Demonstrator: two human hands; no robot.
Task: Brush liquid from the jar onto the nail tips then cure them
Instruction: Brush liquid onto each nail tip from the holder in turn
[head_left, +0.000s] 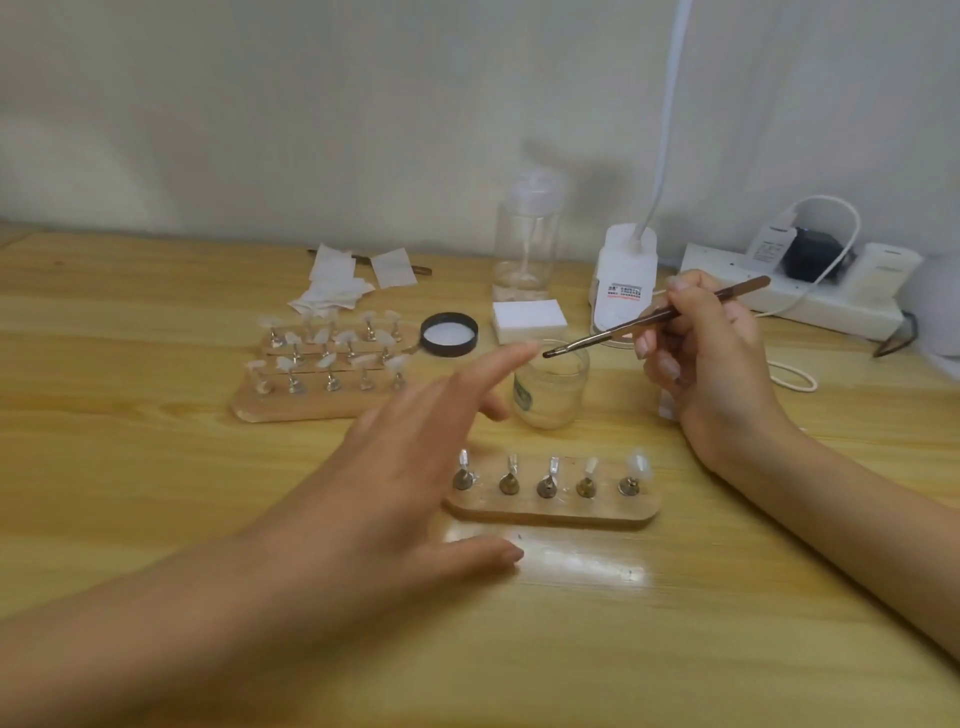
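While the right hand (711, 358) pinches the brush (649, 323), its bristles hang over the open jar (551, 387) on the table (156, 467). The left hand (415, 457) is spread, fingers straight, holding nothing (slightly blurred), beside the near wooden holder (553, 512) bearing five nail tips (639, 462).

Hands: two are seen, left hand (415, 457) and right hand (711, 364)
Brush (654, 317): just one is counted
Jar (551, 387): one, plus one lid (449, 334)
Near stand (553, 512): five nail tips (554, 465) are counted
Far stands (311, 402): tips too blurry to be counted
Pump bottle (525, 244): one
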